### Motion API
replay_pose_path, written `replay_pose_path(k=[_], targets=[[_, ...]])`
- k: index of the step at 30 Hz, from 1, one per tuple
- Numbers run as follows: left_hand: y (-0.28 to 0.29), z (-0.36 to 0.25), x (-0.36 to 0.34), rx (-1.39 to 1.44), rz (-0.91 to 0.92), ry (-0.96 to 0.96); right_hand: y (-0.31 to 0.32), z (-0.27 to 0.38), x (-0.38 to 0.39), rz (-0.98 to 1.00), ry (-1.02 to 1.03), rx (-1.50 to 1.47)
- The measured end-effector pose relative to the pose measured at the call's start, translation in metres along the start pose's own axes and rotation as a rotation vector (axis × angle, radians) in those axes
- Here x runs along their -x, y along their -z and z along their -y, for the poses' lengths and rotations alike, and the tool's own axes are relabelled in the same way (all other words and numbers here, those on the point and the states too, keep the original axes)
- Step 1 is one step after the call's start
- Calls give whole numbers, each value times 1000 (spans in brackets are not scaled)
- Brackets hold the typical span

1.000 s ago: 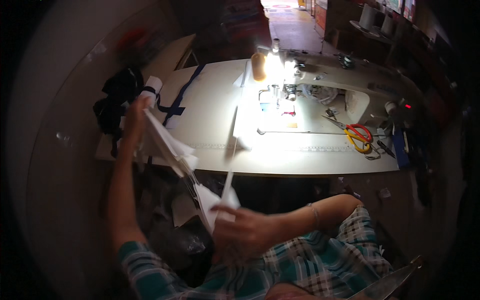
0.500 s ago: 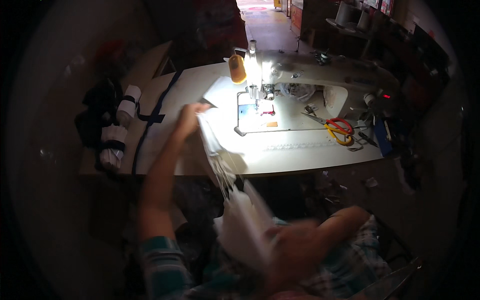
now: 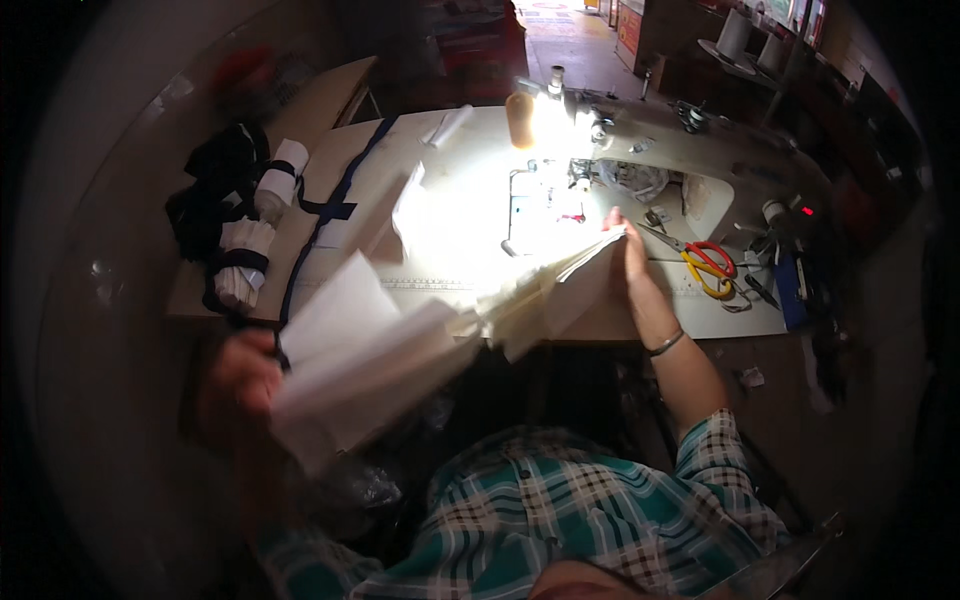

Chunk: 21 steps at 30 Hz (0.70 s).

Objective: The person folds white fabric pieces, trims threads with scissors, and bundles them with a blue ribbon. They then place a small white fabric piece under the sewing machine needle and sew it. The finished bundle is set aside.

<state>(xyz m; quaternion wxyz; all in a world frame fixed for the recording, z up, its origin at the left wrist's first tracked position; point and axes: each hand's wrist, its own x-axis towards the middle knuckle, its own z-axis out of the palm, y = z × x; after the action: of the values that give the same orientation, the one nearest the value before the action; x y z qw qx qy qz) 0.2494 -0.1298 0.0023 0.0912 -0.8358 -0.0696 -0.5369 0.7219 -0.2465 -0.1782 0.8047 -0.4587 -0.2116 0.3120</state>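
The left hand point(image 3: 245, 375), blurred at eight o'clock, is closed on white sheets point(image 3: 390, 360); the right hand point(image 3: 632, 255), at two o'clock, grips their other end. The sheets slant across mid-view, partly over the table point(image 3: 460, 200). Scissors point(image 3: 688, 250) lie at three o'clock.

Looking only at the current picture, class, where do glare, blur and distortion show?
Head view: glare bleaches the pale, flat tabletop beside the grey sewing machine; in the head view, motion blur smears the bare left hand and thin white sheets; the head view's fisheye bows the tabletop's near edge, and its rim falls dark.
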Motion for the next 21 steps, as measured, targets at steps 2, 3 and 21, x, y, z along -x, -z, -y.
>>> replay_pose_path(k=[2, 3, 21], targets=[[33, -50, -6, 24, 83, -50, -53, -1, -1, 20, -143, -73], [50, -76, -14, 47, 163, -82, -66, -10, -10, 114, -59, 165], [145, 35, 3, -672, 259, 808, -187, 0, 36, 555, 598, 954]])
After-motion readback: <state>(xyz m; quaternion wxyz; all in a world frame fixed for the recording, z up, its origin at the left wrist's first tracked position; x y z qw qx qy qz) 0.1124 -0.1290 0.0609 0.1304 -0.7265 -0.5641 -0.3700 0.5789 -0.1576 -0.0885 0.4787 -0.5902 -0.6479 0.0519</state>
